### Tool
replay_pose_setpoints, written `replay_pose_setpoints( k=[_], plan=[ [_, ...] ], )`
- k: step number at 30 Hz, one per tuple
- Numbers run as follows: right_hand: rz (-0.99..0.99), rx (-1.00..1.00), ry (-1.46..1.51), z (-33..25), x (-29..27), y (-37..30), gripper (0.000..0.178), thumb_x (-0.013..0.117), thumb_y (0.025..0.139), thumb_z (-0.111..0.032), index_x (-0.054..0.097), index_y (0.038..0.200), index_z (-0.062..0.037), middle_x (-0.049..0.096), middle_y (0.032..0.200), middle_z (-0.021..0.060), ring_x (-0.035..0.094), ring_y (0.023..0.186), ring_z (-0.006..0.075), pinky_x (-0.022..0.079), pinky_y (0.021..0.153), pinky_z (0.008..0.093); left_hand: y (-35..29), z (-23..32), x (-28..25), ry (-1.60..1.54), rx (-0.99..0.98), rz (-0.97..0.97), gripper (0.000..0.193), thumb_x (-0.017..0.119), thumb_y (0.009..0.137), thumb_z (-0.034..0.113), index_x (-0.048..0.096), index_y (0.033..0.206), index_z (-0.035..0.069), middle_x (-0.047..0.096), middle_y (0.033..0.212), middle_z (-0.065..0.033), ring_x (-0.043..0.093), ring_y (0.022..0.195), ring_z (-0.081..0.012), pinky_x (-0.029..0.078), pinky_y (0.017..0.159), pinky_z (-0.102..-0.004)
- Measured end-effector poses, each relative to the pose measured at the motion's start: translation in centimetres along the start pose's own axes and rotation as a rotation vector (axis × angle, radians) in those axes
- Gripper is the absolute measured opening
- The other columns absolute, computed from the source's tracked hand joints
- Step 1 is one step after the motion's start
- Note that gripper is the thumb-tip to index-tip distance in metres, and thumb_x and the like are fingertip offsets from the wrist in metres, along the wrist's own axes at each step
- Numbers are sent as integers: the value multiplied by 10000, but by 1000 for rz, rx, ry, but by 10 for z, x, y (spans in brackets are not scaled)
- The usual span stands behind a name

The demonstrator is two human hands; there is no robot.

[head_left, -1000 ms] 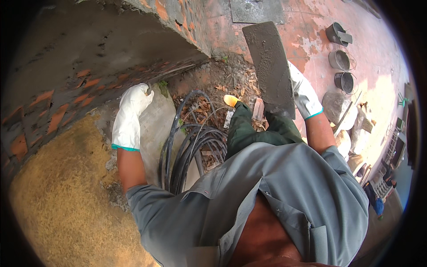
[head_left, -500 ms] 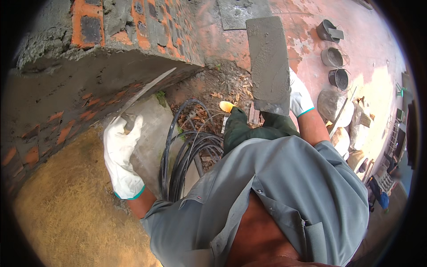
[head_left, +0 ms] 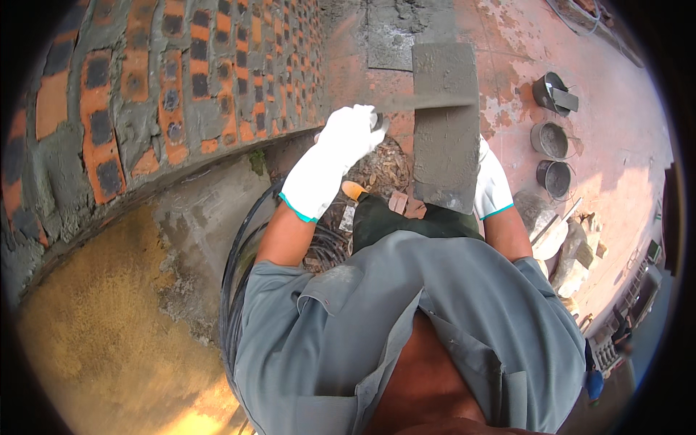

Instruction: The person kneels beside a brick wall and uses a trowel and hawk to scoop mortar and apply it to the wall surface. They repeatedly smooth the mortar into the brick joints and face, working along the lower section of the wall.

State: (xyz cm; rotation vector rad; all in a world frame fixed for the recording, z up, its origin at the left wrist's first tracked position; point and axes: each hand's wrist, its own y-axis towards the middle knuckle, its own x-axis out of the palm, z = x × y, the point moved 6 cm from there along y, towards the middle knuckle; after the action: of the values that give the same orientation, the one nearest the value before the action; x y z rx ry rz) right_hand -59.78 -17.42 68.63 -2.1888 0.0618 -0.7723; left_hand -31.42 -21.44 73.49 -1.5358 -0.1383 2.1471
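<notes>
My left hand [head_left: 335, 147], in a white work glove with a green cuff, is closed round the handle of a plastering trowel [head_left: 429, 104]. The trowel is seen nearly edge-on and blurred, its blade reaching across the upper part of a mortar board [head_left: 444, 159]. Grey mortar smears coat that rectangular board. At the board's right edge, my gloved right hand [head_left: 494, 183] grips it; most of the fingers are hidden behind it. Left of both hands rises a brick wall [head_left: 170, 94] with orange, dark-marked bricks and wet grey mortar between them.
Coiled black hose [head_left: 233, 290] lies beside my left arm. Dry leaves and brick pieces [head_left: 406, 205] surround my boot. Several buckets stand at the right, one a black bucket [head_left: 555, 179] near wrapped bags [head_left: 573, 257]. Farther off lies a mortar-stained sheet [head_left: 391, 36].
My left hand and the trowel have moved right and away from the wall's lower edge, over to the mortar board. The view has shifted, showing more of the wall's brick face.
</notes>
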Motion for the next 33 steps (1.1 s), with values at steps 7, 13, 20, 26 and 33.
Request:
replay_pose_setpoints(
  k=[7, 13, 20, 26, 33],
  plan=[
    [-218, 136, 38, -124, -115, 90, 429, 560, 1147, -366, 568, 1466, -79, 654, 1301, 46, 627, 1194, 173, 562, 961, 325, 144, 10, -54, -306, -427, 422, 376, 666, 1032, 397, 712, 985, 27, 750, 927, -228, 754, 901, -398, 603, 845, -488],
    [22, -106, -184, -194, -114, 106, 595, 562, 1095, -603, 587, 1457, -131, 660, 1285, 35, 652, 1158, 183, 578, 915, 339, 41, -23, 34, -663, -771, 262, 342, 691, 1043, 342, 658, 1031, 2, 722, 813, -177, 733, 715, -287, 588, 673, -413],
    [-154, 257, -367, -213, -70, 138, 700, 604, 1012, -738, 696, 1257, -88, 698, 899, 46, 663, 747, 178, 576, 689, 353, -164, -14, 193, -1310, -1340, 239, 138, 675, 1056, 208, 623, 1016, 87, 644, 707, -67, 607, 494, -210, 484, 414, -378],
    [105, 188, -517, -186, -10, 152, 570, 658, 1021, -660, 639, 1043, -91, 608, 739, 21, 605, 627, 176, 552, 586, 336, -188, 14, 222, -1645, -1349, 329, 142, 666, 1036, 190, 672, 954, 75, 661, 674, -77, 602, 483, -198, 502, 440, -369],
    [-29, 304, -600, -102, 36, 171, 481, 682, 1067, -489, 588, 1189, -33, 686, 891, 133, 678, 705, 281, 627, 672, 453, -64, 10, 93, -1217, -1041, 391, 368, 725, 1030, 309, 653, 1184, -17, 721, 829, -94, 684, 717, -159, 547, 643, -344]
  ],
)
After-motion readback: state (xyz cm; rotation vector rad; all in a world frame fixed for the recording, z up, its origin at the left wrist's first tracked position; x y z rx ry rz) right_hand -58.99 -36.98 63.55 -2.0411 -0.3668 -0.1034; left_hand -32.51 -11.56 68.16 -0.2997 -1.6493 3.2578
